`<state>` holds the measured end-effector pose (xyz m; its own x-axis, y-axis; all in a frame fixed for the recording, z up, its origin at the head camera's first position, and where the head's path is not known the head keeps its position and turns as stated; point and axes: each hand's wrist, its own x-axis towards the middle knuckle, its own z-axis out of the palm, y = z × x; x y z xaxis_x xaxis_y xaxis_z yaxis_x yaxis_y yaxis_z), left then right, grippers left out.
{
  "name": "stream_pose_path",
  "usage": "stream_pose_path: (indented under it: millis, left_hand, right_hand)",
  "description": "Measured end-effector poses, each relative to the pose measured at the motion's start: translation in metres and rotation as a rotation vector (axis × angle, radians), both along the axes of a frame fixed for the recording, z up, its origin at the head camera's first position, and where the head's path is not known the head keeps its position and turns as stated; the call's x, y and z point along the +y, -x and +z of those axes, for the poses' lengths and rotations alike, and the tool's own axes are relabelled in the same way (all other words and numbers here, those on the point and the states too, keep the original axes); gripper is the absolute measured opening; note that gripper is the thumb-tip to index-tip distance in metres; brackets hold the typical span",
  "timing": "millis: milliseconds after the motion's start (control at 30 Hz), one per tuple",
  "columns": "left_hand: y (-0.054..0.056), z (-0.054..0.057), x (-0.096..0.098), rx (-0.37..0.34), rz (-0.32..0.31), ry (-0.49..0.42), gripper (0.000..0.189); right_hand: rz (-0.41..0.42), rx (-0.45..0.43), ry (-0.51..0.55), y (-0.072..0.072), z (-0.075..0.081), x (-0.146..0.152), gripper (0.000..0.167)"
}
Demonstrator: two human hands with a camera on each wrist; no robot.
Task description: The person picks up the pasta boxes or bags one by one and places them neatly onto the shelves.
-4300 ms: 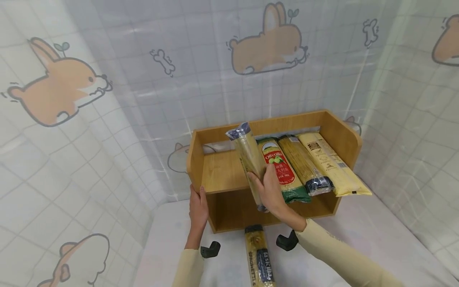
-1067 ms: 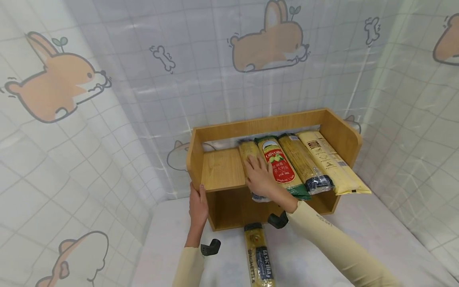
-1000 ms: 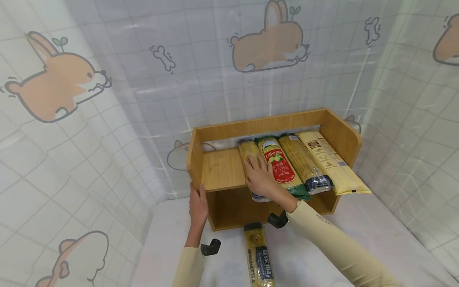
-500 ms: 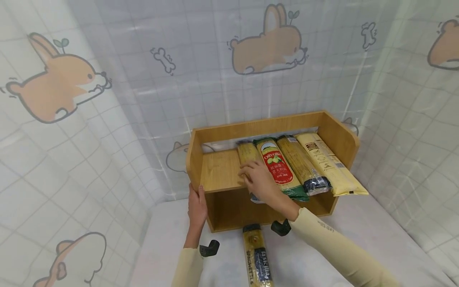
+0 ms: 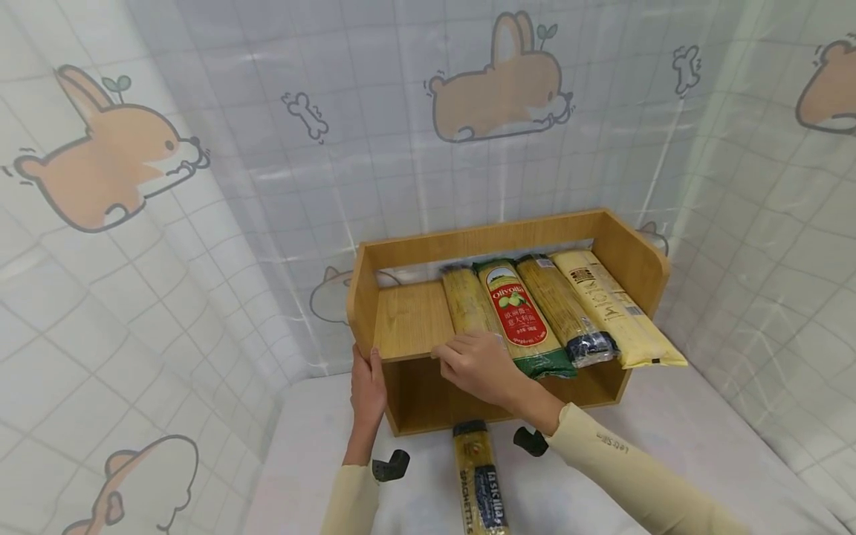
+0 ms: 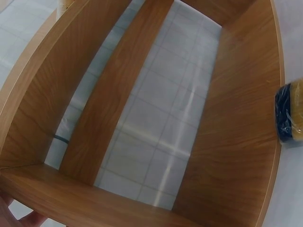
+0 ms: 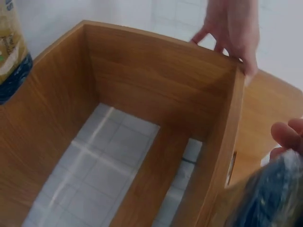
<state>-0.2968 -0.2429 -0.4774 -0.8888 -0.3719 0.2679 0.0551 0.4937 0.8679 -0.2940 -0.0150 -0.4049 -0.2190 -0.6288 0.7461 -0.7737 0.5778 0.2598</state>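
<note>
My left hand grips the left side panel of a small wooden shelf, thumb at its front edge. My right hand is over the front end of a clear spaghetti pack on the upper board, fingers loosely curled and pinching nothing. The right wrist view shows its fingertips beside the pack's blue end. Right of this pack lie a green-and-red spaghetti pack, a dark-ended pasta pack and a yellow pack. My right hand hides the first pack's front.
Another spaghetti pack lies on the white-covered table before the shelf. Bare board shows left of the packs. Below is an open lower compartment. Tile-patterned curtains stand behind and at both sides.
The clear spaghetti pack went from my right hand's grip onto the upper board. That hand pressed it flat, then slid toward the front edge with fingers curling. My left hand stayed on the side panel.
</note>
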Motion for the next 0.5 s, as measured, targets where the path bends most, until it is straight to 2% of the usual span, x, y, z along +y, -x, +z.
stream_pose_path:
  millis: [167, 400, 500]
  left_hand:
    - [0.000, 0.001, 0.001, 0.012, 0.001, 0.007, 0.056]
    - [-0.002, 0.001, 0.000, 0.023, 0.003, -0.006, 0.054]
    - [-0.002, 0.000, -0.001, 0.026, -0.005, -0.006, 0.054]
  right_hand:
    - [0.067, 0.051, -0.063, -0.007, -0.005, -0.002, 0.016]
    - [0.258, 0.168, -0.068, -0.013, -0.012, -0.005, 0.024]
    - [0.336, 0.179, -0.071, -0.016, -0.020, -0.006, 0.022]
